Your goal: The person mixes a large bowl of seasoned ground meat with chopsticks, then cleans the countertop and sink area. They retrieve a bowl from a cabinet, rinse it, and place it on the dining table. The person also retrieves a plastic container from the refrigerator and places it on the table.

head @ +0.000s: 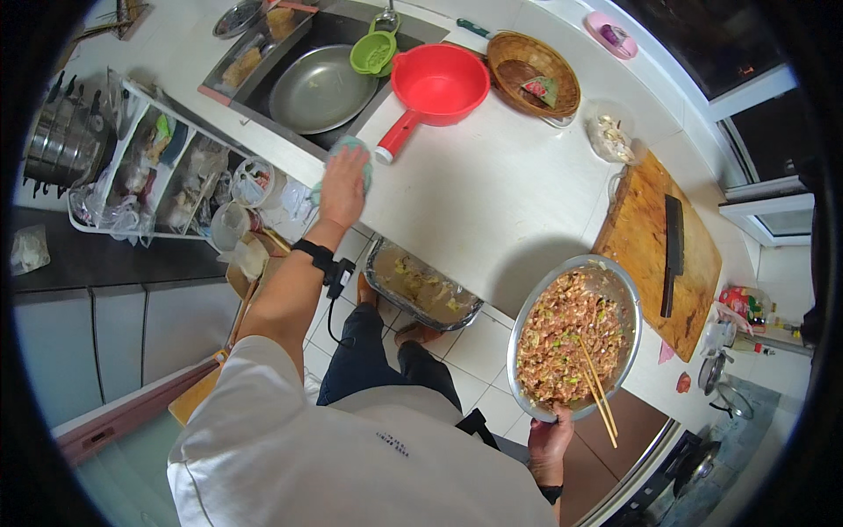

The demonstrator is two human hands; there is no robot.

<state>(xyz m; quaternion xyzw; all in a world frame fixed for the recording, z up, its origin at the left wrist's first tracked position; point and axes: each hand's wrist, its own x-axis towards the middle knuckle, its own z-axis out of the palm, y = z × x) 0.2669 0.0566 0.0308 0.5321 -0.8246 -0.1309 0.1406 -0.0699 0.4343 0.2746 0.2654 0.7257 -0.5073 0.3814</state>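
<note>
My left hand (344, 186) lies flat over a green cloth (363, 153) at the counter's edge by the sink, just left of the red plastic dipper's (440, 82) handle. My right hand (552, 436) grips the near rim of a large metal bowl (633, 290), its fingers partly hidden beneath. Minced filling with green bits (560, 336) fills much of the bowl, and a pair of wooden chopsticks (600, 402) leans over the rim beside my right hand. The bowl is tilted and overhangs the counter's front edge.
A wooden cutting board (635, 263) with a cleaver (673, 250) lies at the right. A metal pan (323, 92) and green strainer (375, 53) sit in the sink (336, 29). Behind the dipper stands a wicker basket (507, 72). A lined bin (421, 290) is below the counter edge.
</note>
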